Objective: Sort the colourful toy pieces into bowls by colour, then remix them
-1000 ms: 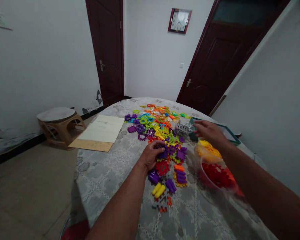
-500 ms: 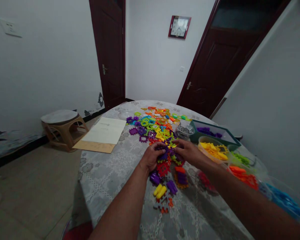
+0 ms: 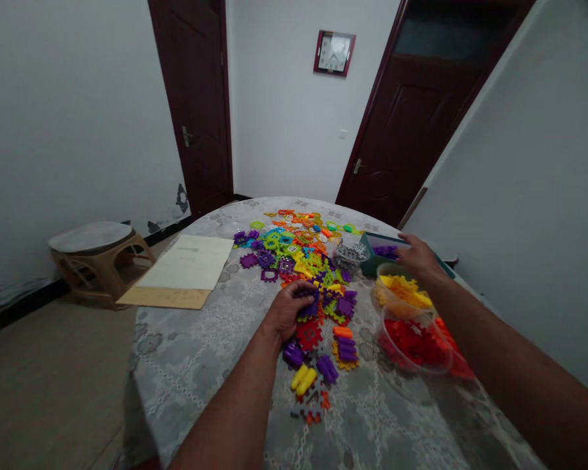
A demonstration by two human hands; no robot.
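A heap of coloured plastic building pieces [image 3: 304, 261] lies spread on the round table [image 3: 200, 352]. My left hand [image 3: 288, 308] rests at the near end of the heap, fingers curled round purple pieces [image 3: 308, 307]. My right hand [image 3: 418, 256] reaches out over the green box [image 3: 372, 256], which has purple pieces in it. Its fingers are bent downward; whether they hold anything is hidden. Just nearer than that hand stand a clear tub of yellow pieces [image 3: 402, 292] and a clear tub of red pieces [image 3: 414, 343].
A white sheet on brown card [image 3: 186, 267] lies at the table's left edge. A clear tub of grey pieces [image 3: 347, 253] stands beside the green box. A low stool [image 3: 95, 251] stands by the left wall. Two dark doors and a wall clock [image 3: 334, 52] are behind.
My right hand has left the heap beside the left hand and moved right and away to the green box. The left hand stays on the purple pieces. The view shifted slightly.
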